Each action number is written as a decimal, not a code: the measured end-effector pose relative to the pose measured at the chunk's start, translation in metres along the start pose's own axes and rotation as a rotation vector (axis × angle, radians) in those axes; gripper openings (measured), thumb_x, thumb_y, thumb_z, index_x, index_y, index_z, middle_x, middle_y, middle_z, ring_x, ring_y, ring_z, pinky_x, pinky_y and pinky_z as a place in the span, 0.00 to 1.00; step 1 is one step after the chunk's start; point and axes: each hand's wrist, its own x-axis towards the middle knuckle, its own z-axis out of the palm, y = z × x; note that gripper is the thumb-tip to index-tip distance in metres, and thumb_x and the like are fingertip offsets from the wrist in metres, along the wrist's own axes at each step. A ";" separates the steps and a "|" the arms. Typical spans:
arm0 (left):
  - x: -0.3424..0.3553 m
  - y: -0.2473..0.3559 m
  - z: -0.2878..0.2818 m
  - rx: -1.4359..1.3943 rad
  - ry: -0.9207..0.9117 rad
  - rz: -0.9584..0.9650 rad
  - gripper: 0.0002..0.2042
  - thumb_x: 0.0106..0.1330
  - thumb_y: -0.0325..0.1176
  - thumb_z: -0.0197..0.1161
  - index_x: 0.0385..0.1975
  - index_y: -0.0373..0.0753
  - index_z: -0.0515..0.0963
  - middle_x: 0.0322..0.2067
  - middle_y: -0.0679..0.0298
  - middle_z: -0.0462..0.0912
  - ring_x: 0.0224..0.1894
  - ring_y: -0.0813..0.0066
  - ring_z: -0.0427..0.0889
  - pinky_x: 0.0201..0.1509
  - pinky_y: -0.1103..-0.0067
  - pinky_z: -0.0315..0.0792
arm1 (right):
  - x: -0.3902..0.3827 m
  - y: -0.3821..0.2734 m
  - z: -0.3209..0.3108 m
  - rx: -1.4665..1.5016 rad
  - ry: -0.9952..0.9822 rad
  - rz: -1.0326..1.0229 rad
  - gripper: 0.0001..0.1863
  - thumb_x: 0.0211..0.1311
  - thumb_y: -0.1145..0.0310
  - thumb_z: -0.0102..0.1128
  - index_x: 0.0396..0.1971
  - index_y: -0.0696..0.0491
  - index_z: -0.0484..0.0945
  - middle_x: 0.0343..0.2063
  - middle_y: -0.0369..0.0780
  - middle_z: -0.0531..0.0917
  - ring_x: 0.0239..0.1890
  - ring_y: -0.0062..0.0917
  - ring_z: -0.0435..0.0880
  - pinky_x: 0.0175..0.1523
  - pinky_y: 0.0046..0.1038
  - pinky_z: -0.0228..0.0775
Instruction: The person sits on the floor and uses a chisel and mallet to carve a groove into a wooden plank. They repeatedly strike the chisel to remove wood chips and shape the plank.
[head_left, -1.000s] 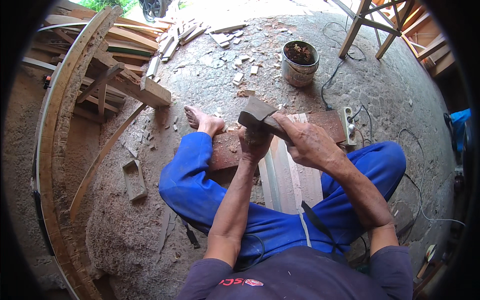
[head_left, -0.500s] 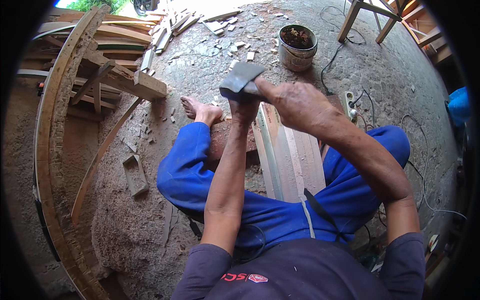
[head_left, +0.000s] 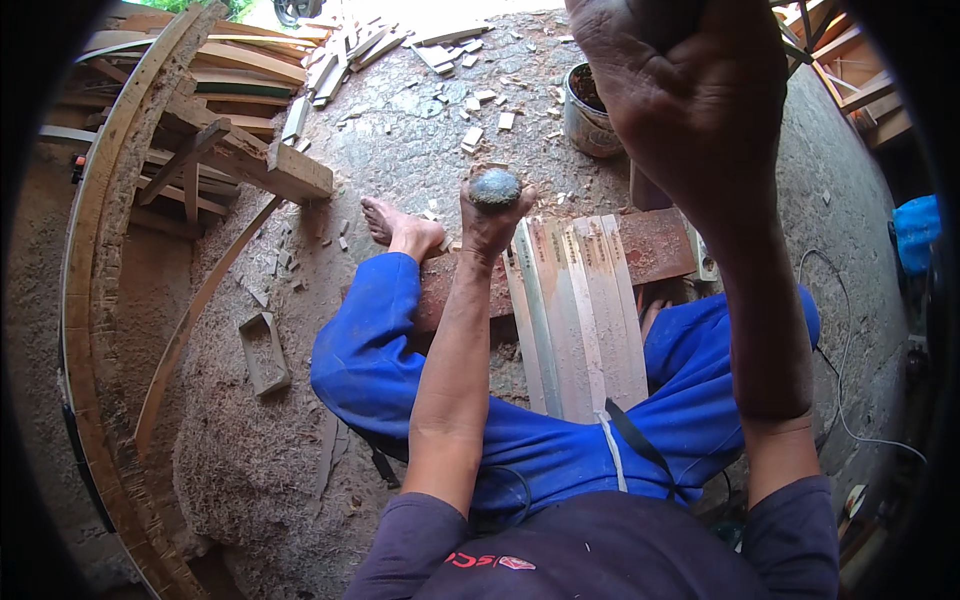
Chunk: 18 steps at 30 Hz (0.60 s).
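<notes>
My left hand [head_left: 488, 232] is closed round an upright chisel-like tool [head_left: 495, 187]. Only its round, grey, battered top shows above the fist; its lower end is hidden. My right hand [head_left: 700, 100] is raised high and close to the camera, its fingers curled round the hatchet. A bit of the hatchet's handle [head_left: 650, 190] sticks out below the fist, while its head is out of sight. Pale wooden slats [head_left: 575, 330] lie side by side from my lap forward, with rows of small dark notches near their far ends. Those ends rest on a reddish-brown wooden beam [head_left: 655, 245].
A bucket [head_left: 590, 125] stands ahead, partly behind my right hand. Offcuts [head_left: 475, 135] and shavings litter the floor. A long curved timber [head_left: 95, 280] and stacked wood [head_left: 250, 65] fill the left side. A small rectangular box [head_left: 264, 353] lies left of my knee; a cable [head_left: 850, 400] runs at right.
My right hand has lifted the hatchet up from the top of the tool in my left hand, toward the camera and rightward. The left hand stays in place, and the tool's round top is now uncovered.
</notes>
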 end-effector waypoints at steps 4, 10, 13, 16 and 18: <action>-0.017 -0.005 0.013 -0.018 -0.002 0.025 0.12 0.58 0.28 0.75 0.39 0.34 0.81 0.32 0.68 0.86 0.34 0.77 0.84 0.41 0.75 0.78 | -0.107 0.066 0.014 -0.625 -1.142 0.223 0.24 0.63 0.80 0.53 0.59 0.53 0.64 0.31 0.54 0.85 0.35 0.47 0.89 0.38 0.48 0.82; -0.048 0.005 0.034 0.099 0.240 0.265 0.15 0.58 0.28 0.75 0.45 0.37 0.82 0.43 0.64 0.88 0.45 0.74 0.87 0.50 0.74 0.79 | -0.128 0.048 -0.020 -0.246 -0.931 0.407 0.38 0.57 0.77 0.62 0.70 0.49 0.62 0.43 0.55 0.85 0.46 0.51 0.85 0.50 0.48 0.77; 0.040 -0.026 0.003 0.175 0.099 0.015 0.08 0.59 0.32 0.72 0.32 0.34 0.84 0.28 0.65 0.88 0.31 0.76 0.87 0.37 0.74 0.78 | -0.075 0.036 -0.001 -0.163 -0.772 0.382 0.33 0.62 0.76 0.60 0.68 0.50 0.65 0.43 0.56 0.85 0.43 0.50 0.87 0.47 0.43 0.81; 0.046 -0.016 0.025 0.114 0.222 -0.021 0.08 0.57 0.33 0.71 0.28 0.34 0.84 0.24 0.64 0.88 0.25 0.74 0.86 0.34 0.73 0.77 | -0.067 0.062 0.014 -0.281 -0.561 0.230 0.30 0.64 0.76 0.57 0.66 0.53 0.64 0.37 0.55 0.86 0.38 0.50 0.88 0.41 0.44 0.83; 0.021 -0.022 0.036 0.058 0.355 0.068 0.12 0.57 0.32 0.74 0.38 0.35 0.83 0.36 0.61 0.89 0.37 0.71 0.88 0.43 0.74 0.78 | -0.071 0.071 0.014 -0.464 -0.984 0.351 0.31 0.62 0.77 0.56 0.65 0.53 0.60 0.32 0.56 0.85 0.36 0.50 0.88 0.40 0.49 0.80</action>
